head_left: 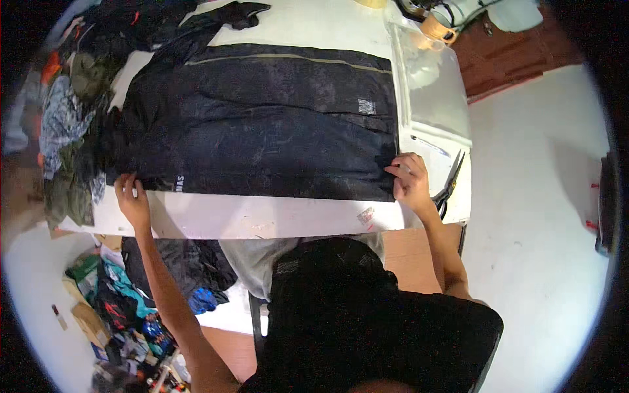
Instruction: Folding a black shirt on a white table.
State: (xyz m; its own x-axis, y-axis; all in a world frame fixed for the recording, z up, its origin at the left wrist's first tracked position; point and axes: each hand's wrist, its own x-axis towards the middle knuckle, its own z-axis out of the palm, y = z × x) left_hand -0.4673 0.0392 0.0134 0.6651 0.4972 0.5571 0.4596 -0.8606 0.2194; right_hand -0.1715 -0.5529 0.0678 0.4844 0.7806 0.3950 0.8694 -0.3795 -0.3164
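The dark garment point(262, 141) is lying spread across the white desk point(196, 216); the right hand point(411, 183) is pinching its right edge, the left hand point(133, 200) is bending its fingers onto the near-left edge, grip unclear! Straightening is apparently underway, and the next move is likely calling for an even pull.

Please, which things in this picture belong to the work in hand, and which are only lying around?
Apparently in the work:
- dark garment, spread on the white table
- left hand, at its near edge, towards the left
- right hand, at its right end

Apparently just lying about:
- black scissors, beside the right hand
- pen
- heaped clothes, left
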